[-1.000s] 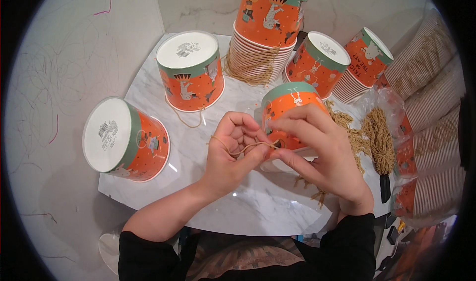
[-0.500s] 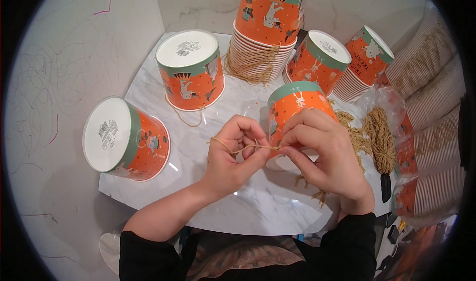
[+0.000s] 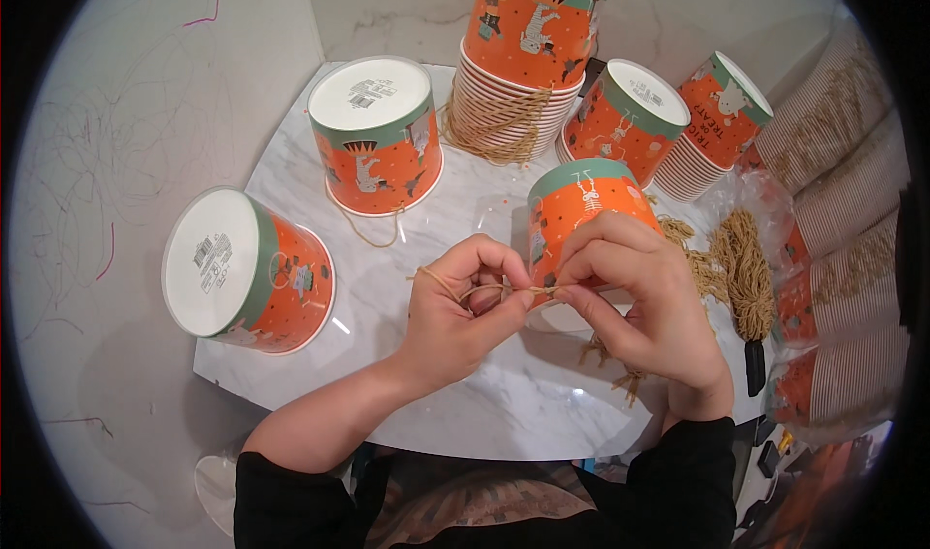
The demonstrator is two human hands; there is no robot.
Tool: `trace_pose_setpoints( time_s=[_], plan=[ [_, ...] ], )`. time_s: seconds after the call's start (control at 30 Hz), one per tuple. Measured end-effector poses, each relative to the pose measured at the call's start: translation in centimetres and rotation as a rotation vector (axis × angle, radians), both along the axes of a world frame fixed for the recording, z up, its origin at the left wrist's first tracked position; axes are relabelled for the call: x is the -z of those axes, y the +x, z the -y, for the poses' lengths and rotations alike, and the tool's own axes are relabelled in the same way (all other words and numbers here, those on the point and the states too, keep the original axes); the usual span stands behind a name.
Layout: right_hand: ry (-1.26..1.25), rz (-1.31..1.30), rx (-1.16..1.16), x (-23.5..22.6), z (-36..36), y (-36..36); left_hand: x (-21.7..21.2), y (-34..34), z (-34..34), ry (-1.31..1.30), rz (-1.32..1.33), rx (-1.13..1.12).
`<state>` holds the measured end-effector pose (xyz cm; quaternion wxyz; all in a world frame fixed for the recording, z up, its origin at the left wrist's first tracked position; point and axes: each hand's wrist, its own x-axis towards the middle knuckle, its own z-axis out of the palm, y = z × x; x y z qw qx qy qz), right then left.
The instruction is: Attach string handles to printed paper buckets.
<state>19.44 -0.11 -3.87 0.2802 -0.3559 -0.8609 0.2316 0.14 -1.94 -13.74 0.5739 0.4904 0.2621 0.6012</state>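
Note:
A thin tan cord (image 3: 484, 288) runs between my two hands over the middle of the table. My left hand (image 3: 455, 317) pinches it between thumb and fingertips, and part of it loops over the back of that hand. With thumb and forefinger, my right hand (image 3: 639, 302) grips the same cord a short way to the right, in front of an orange paper bucket (image 3: 572, 196) with a green band. The cord's far end is hidden near the right hand. Behind that hand lie more tan cords (image 3: 705, 278), partly covered.
Upside-down buckets stand at the left (image 3: 208, 263) and back left (image 3: 368, 84). Stacked buckets (image 3: 513, 113) with cords draped on them rise at the back. A bundle of tan cord (image 3: 744, 268) lies at the right, beside bagged bucket stacks (image 3: 852, 259). The marble-patterned table (image 3: 387, 418) has a curved front edge.
Both hands keep their pinch on the cord. The fingertips have shifted slightly, with my right hand a little farther right. The whole view has moved a touch.

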Motion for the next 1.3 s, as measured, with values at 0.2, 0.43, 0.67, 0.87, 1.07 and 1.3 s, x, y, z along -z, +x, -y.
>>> trace_pose_setpoints(
  time_s=[0.2,0.43,0.67,0.87,1.07,1.3],
  plan=[
    [0.05,0.064,-0.026,-0.6,0.0,0.4,-0.1,0.2,0.1,0.039,-0.007,-0.017],
    [0.022,0.115,-0.095,-1.3,-0.1,1.0,0.3,0.3,0.4,0.07,-0.006,0.016],
    [0.07,0.18,-0.147,-2.1,-0.8,2.8,0.4,0.1,-0.3,0.146,-0.148,0.052],
    [0.007,0.167,-0.109,-2.1,-0.6,3.0,0.9,-0.3,-0.8,0.217,-0.039,0.006],
    [0.038,0.121,-0.015,-1.4,-0.1,1.4,0.6,-0.8,-0.7,0.297,-0.019,-0.025],
    [0.159,0.209,-0.069,-1.4,0.8,1.2,-0.3,-0.9,-0.1,0.251,-0.077,-0.03]
  ],
)
